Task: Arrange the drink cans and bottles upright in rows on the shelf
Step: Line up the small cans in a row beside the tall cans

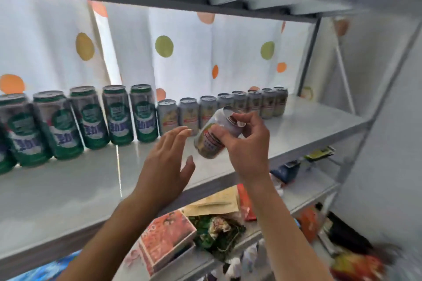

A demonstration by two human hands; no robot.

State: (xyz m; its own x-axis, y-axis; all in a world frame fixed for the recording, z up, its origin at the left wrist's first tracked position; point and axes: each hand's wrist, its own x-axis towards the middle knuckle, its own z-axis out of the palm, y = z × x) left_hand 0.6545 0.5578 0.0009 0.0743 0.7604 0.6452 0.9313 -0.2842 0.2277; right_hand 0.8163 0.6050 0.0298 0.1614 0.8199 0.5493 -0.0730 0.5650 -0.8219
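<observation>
From the head camera, looking up at a white shelf (308,125) with a spotted curtain (182,52) hanging behind it. Along the back edge runs one row of upright cans. On the left, the tall green cans (118,116) — five stand in full view, and a sixth is cut off at the frame's left edge. To their right, the short silver cans (189,113) — eight can be counted, though the far ones crowd together and blur, so the count there is unsure.

The right hand (246,143) grips one more short silver can, the held can (215,134), with fingers curled over its upper end and thumb against its side. That can is tilted, top leaning up and to the right, in the air above the front part of the shelf and in front of the silver row — not touching the board.

The left hand (166,157) is spread flat, fingers straight, holding nothing, just beside the held can's lower end.

Below, a lower shelf (303,194) carries a red box (164,239), a tan packet (217,203) and other blurred packages.
</observation>
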